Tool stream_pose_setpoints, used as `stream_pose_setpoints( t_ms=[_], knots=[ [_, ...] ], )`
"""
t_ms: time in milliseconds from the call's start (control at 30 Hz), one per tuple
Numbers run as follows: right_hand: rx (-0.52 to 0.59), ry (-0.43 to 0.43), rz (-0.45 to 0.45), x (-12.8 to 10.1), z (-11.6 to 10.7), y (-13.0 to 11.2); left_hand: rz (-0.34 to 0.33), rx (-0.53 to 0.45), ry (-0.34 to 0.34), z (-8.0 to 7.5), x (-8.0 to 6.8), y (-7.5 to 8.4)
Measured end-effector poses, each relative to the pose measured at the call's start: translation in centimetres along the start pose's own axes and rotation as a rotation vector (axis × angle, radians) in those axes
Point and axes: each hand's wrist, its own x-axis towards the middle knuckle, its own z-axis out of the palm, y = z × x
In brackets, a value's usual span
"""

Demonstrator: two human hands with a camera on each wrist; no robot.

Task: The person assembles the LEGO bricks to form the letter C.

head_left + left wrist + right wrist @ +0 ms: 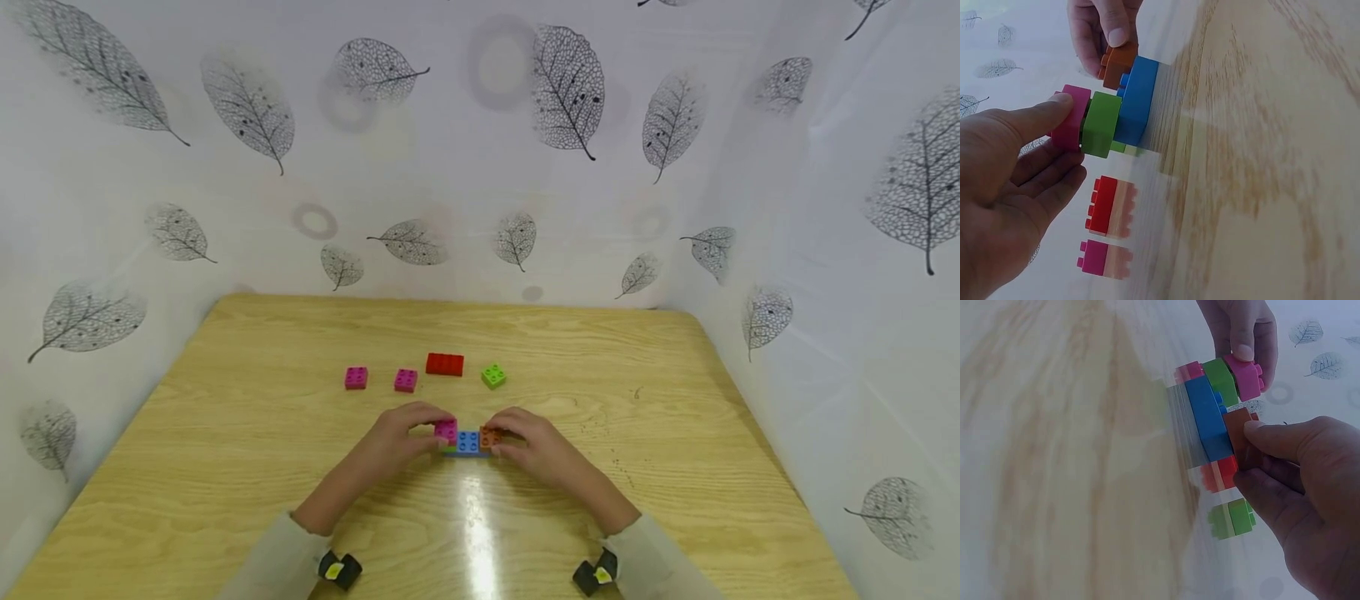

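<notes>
A long blue brick (468, 443) lies on the table in front of me. On its left end sits a green brick (1100, 125), with a pink brick (446, 430) above it; a narrow dark line shows between those two. My left hand (405, 432) pinches the pink brick between thumb and fingers. At the blue brick's right end is an orange brick (490, 438), pinched by my right hand (534, 446). Studs show on the blue brick's middle. Whether the orange brick is fully pressed down I cannot tell.
Behind the hands lie a red brick (445, 364), a lime green brick (493, 376) and two pink bricks, one nearer (406, 381) and one farther left (356, 377). A leaf-patterned white curtain (450, 183) surrounds the wooden table (247, 400) at the back and sides.
</notes>
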Motion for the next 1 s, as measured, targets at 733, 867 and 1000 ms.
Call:
stream_pose_setpoints(
  t_ms=[733,867,1000],
  knots=[
    [0.001,0.000,-0.035,-0.1,-0.1,0.1,-0.038,-0.052,-0.018,-0.2,-0.2,0.2],
    [0.005,0.007,-0.050,0.0,0.0,0.1,-0.065,-0.066,0.007,-1.1,-0.6,-0.2],
    [-0.003,0.010,-0.046,0.1,0.1,0.1,-0.055,-0.056,0.056,-2.4,-0.8,-1.2]
  ],
)
